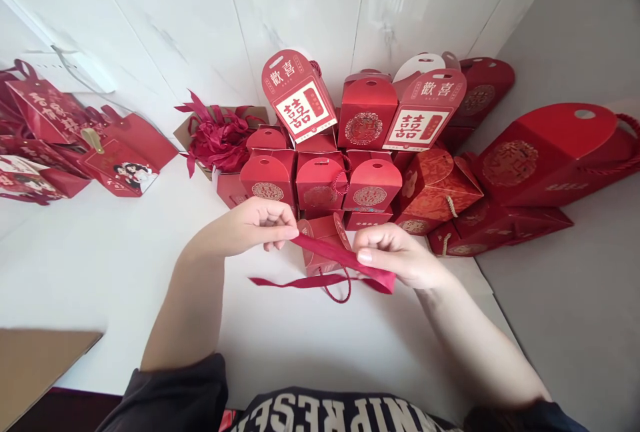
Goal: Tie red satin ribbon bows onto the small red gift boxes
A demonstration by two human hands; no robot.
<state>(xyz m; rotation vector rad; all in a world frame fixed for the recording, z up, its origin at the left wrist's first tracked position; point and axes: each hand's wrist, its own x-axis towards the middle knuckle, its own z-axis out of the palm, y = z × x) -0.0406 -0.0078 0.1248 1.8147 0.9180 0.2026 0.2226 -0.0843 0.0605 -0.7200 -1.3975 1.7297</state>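
A dark red ribbon is stretched between my two hands above the white table. My left hand pinches one end between thumb and fingertips. Farther along, the ribbon is gripped by my right hand, thumb on top. From there it folds back, and a loose tail trails left toward the table. Just behind and beneath the ribbon sits a small red gift box, partly covered by it. The box's twisted red cord handle loops out in front.
Stacked red gift boxes stand against the tiled wall, with larger ones at right. A cardboard box holds a heap of ribbons. Red gift bags are at far left. A cardboard piece lies at lower left.
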